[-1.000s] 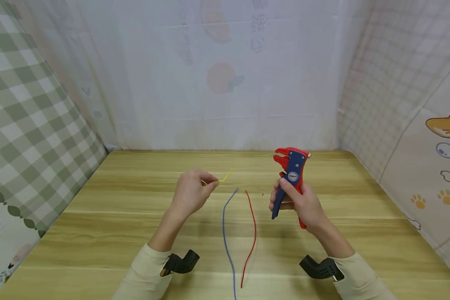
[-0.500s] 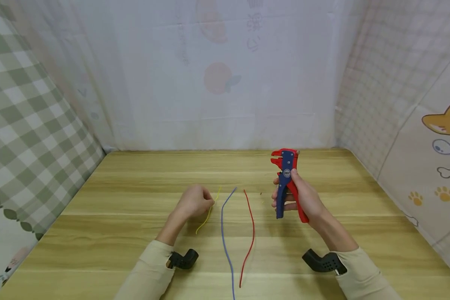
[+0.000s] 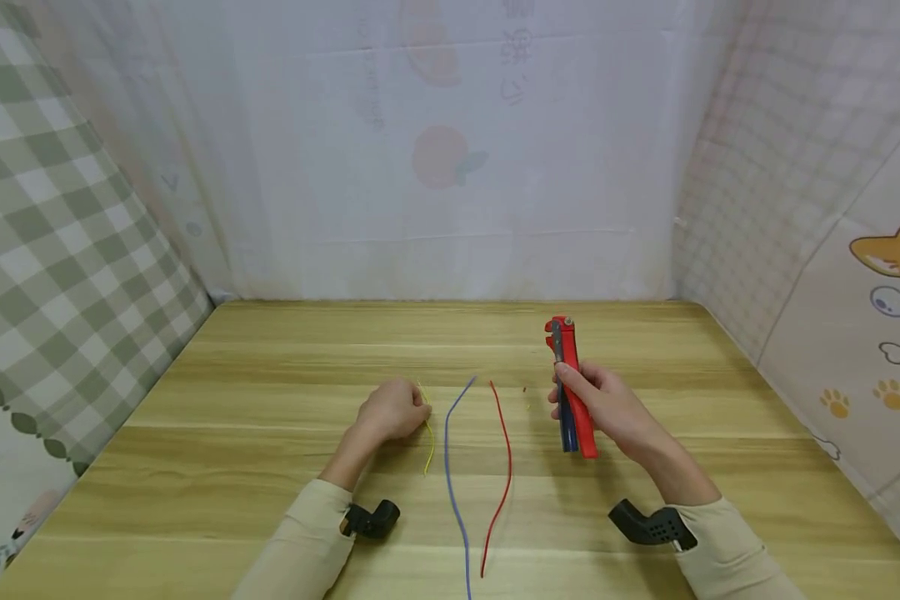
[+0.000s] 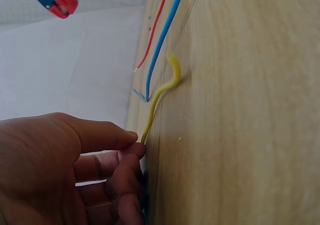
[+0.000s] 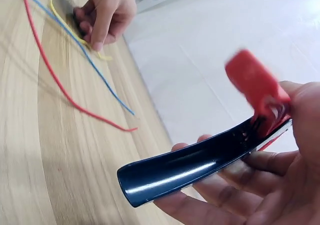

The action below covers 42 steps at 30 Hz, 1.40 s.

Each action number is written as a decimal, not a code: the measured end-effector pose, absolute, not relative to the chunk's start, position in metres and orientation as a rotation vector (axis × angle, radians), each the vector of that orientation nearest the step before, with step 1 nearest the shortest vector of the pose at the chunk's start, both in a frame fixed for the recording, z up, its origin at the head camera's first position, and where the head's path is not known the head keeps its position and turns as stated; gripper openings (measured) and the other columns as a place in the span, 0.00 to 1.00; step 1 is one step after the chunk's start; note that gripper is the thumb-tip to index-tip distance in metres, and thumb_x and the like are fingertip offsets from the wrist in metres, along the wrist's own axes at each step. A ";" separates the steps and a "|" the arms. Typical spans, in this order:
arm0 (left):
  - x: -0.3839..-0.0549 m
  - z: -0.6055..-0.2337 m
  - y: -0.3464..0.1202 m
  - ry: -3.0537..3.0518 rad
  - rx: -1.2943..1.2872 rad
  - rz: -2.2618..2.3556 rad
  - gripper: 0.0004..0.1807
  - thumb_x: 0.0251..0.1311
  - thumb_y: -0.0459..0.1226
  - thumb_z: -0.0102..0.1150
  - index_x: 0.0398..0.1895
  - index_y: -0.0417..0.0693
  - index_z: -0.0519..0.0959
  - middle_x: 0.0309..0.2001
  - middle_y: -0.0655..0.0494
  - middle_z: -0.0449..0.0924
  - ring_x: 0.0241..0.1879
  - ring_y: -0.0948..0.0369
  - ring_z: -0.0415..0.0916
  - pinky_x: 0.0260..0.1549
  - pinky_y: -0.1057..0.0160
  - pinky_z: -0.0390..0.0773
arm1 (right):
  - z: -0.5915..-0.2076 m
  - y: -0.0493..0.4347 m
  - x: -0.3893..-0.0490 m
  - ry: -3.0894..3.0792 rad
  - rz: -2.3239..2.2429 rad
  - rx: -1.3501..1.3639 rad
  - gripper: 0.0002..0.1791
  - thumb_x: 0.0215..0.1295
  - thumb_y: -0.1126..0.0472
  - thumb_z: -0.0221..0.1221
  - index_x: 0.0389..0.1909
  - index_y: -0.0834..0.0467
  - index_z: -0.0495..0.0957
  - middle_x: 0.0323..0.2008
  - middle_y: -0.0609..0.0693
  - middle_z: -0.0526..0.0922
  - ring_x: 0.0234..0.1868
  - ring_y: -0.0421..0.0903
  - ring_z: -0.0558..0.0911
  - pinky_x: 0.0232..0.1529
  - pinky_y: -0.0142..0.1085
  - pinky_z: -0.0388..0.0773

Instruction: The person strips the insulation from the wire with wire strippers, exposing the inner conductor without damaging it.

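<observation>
My left hand point(image 3: 392, 410) is low over the wooden tabletop, pinching a thin yellow wire point(image 3: 431, 446) between thumb and forefinger. In the left wrist view the yellow wire point(image 4: 153, 102) runs out from the pinch and bends at its free end. On the right, my right hand point(image 3: 617, 410) holds a red and dark blue wire stripper point(image 3: 579, 417), raised over the table with its head pointing away from me. The stripper's edge faces the head camera. Its dark blue handle point(image 5: 185, 165) lies along my fingers in the right wrist view.
Between the hands a blue wire point(image 3: 447, 467) and a red wire point(image 3: 509, 454) lie lengthwise on the tabletop point(image 3: 270, 350). Tiny scraps point(image 3: 527, 407) are near the stripper. A white cloth point(image 3: 307, 208) hangs behind the table, with patterned cloths at both sides.
My left hand has come down and nearer with the yellow wire, now left of the blue one. My right hand has turned the wire stripper edge-on and lowered its head slightly.
</observation>
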<state>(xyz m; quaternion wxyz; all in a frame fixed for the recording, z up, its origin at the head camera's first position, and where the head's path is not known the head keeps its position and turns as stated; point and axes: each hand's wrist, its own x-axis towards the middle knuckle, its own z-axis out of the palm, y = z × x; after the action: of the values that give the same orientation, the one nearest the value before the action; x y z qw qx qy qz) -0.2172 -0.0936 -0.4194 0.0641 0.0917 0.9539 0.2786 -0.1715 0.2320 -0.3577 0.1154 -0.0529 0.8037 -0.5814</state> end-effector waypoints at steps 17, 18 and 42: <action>-0.201 -0.398 -0.083 2.892 0.269 0.729 0.12 0.63 0.37 0.68 0.20 0.51 0.80 0.23 0.61 0.77 0.24 0.62 0.72 0.22 0.65 0.68 | -0.368 0.246 -0.174 2.791 -0.983 -0.076 0.28 0.76 0.40 0.58 0.23 0.57 0.72 0.18 0.44 0.67 0.21 0.42 0.69 0.23 0.35 0.67; -0.201 -0.398 -0.083 2.887 0.266 0.734 0.13 0.63 0.37 0.67 0.20 0.51 0.80 0.22 0.61 0.76 0.23 0.62 0.71 0.21 0.66 0.67 | -0.368 0.245 -0.174 2.825 -0.924 -0.083 0.28 0.75 0.39 0.58 0.21 0.55 0.70 0.17 0.43 0.66 0.20 0.42 0.68 0.23 0.35 0.65; -0.229 -0.443 -0.090 2.900 0.300 0.799 0.23 0.59 0.40 0.64 0.09 0.58 0.67 0.11 0.66 0.58 0.14 0.65 0.56 0.13 0.65 0.55 | -0.383 0.240 -0.173 3.028 -0.376 0.047 0.31 0.61 0.34 0.66 0.17 0.56 0.72 0.21 0.50 0.71 0.22 0.48 0.72 0.19 0.37 0.66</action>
<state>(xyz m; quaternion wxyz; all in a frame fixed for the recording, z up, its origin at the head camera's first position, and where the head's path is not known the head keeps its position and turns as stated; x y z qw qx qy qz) -0.2291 -0.0900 -0.4429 0.0591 0.0991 0.9576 0.2640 -0.1731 0.2397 -0.3826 0.0450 0.0155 0.9913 -0.1230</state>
